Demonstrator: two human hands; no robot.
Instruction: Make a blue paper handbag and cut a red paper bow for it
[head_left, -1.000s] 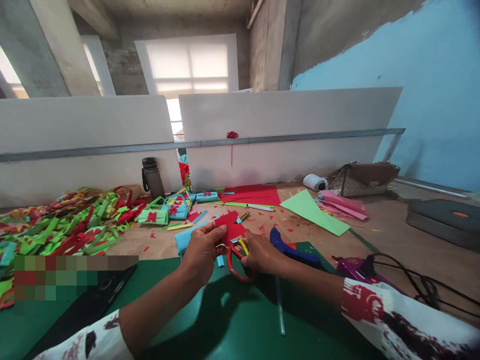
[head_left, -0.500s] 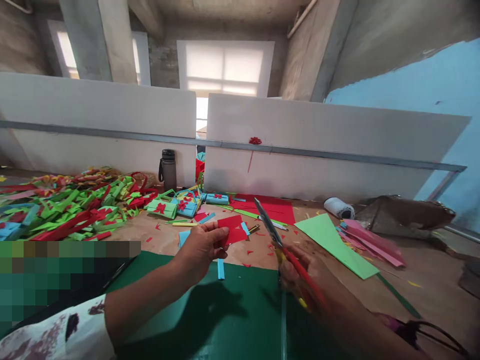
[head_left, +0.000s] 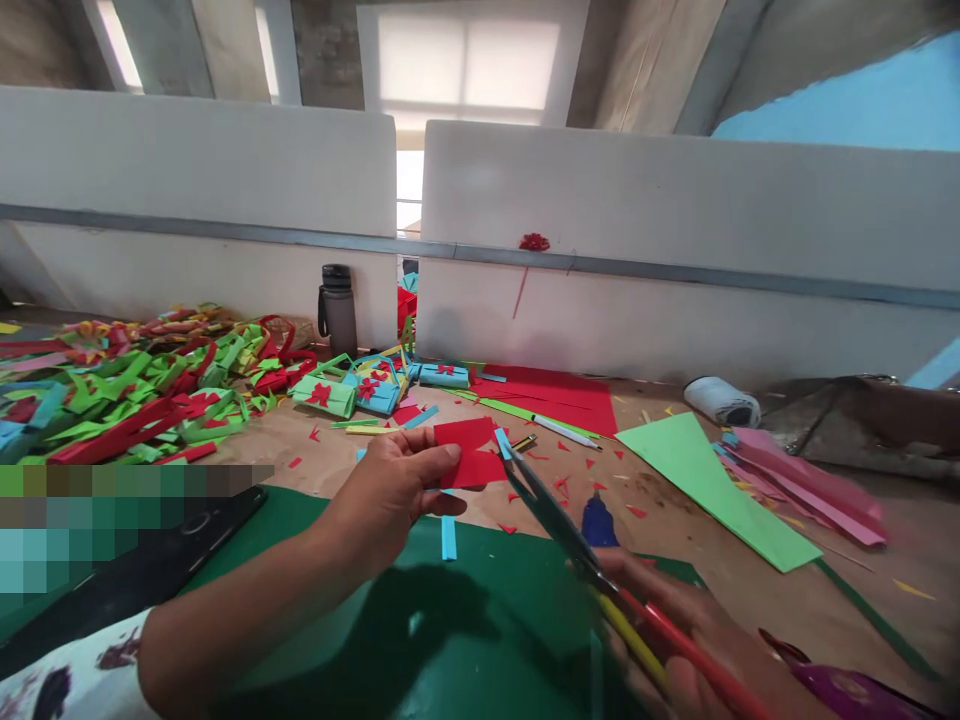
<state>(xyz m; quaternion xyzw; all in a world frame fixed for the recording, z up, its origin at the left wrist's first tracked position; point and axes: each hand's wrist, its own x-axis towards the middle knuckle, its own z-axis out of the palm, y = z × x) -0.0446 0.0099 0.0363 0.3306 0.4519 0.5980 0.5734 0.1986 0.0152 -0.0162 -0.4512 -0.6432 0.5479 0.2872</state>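
My left hand [head_left: 394, 485] pinches a small piece of red paper [head_left: 469, 460] between thumb and fingers, above the green mat [head_left: 495, 620]. A notch shows in the paper's right edge. In my right hand [head_left: 690, 610] is a pair of scissors [head_left: 559, 525] with red and yellow handles. Their blades are slightly apart and point up and left, the tips close to the paper's right edge; whether they touch it I cannot tell. A small blue paper strip [head_left: 448, 538] lies on the mat below my left hand.
Folded paper bags with red bows [head_left: 322, 396] sit behind my left hand, near a dark bottle [head_left: 339, 315]. A pile of coloured paper pieces [head_left: 150, 390] covers the left. Red sheet [head_left: 555, 395], green sheet [head_left: 720, 490] and blue pointed object [head_left: 598, 522] lie rightward. A phone [head_left: 180, 540] lies left.
My right hand has brought the scissors down and left, so their tips are now close to the red paper. My left hand still holds the paper. The view has tilted downward.
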